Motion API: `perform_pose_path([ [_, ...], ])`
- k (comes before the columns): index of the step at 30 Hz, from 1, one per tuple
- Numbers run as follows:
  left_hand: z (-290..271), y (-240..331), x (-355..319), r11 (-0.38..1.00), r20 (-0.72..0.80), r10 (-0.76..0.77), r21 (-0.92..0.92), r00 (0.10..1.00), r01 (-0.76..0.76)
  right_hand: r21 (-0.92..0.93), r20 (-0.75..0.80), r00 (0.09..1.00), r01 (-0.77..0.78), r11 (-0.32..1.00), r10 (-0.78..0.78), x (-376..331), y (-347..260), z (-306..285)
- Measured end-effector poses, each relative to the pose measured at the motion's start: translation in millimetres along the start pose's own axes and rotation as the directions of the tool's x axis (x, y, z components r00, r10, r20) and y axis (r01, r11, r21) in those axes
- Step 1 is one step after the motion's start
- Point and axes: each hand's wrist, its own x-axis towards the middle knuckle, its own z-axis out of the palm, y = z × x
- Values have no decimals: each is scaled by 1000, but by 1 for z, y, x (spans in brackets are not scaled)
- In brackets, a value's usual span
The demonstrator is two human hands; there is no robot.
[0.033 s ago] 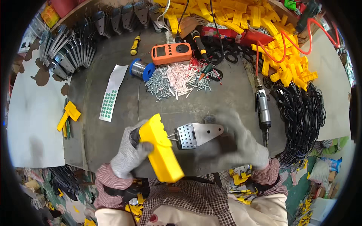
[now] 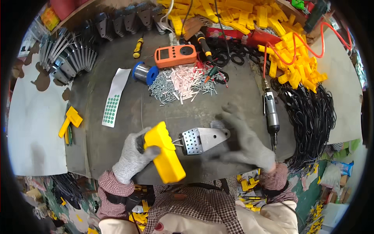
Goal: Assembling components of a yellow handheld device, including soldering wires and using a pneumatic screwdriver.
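My left hand (image 2: pixel 134 158), in a grey knit glove, is closed around a yellow plastic housing (image 2: pixel 166 158), its thumb across the near face. The housing tilts over the table's front edge. Right of it lies a metal bracket (image 2: pixel 212 138) with a perforated plate and a tapering end. Pale wires run from the bracket toward the housing; where they end is hidden. My right hand (image 2: pixel 249 146), gloved too and slightly blurred, is spread beside the bracket's narrow tip and holds nothing. Near its fingers sits a small grey piece (image 2: pixel 217 124), partly covered.
Behind are an orange meter (image 2: pixel 175 55), a solder spool (image 2: pixel 145 73) and a heap of small screws and pale sleeves (image 2: pixel 183 84). A sticker strip (image 2: pixel 113 101) lies left. Right are an air screwdriver (image 2: pixel 271 111), black cables (image 2: pixel 311 124) and piled yellow parts (image 2: pixel 296 62).
The yellow housing has shifted slightly, its lower end drawn up and to the left. My right hand's fingers show more clearly spread. The bracket has barely moved.
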Motion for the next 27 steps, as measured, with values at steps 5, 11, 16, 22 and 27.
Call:
perform_pose_path([
  [5, 11, -25, 1, 315, 177, 349, 903, 920, -293, -154, 88, 995, 59, 986, -46, -7, 29, 31],
  [11, 26, -7, 1, 155, 569, 130, 797, 812, -584, -329, -275, 949, -244, 913, 154, 106, 125, -20],
  [16, 29, 17, -5, 186, 524, -52, 842, 850, -507, -373, -179, 965, -248, 894, 193, 131, 142, -17],
  [22, 28, 10, -4, 250, 509, -35, 838, 860, -485, -339, -208, 973, -165, 926, 97, 110, 120, -17],
  [27, 25, 9, -7, 210, 495, -17, 851, 869, -481, -361, -170, 978, -173, 916, 118, 120, 82, 4],
])
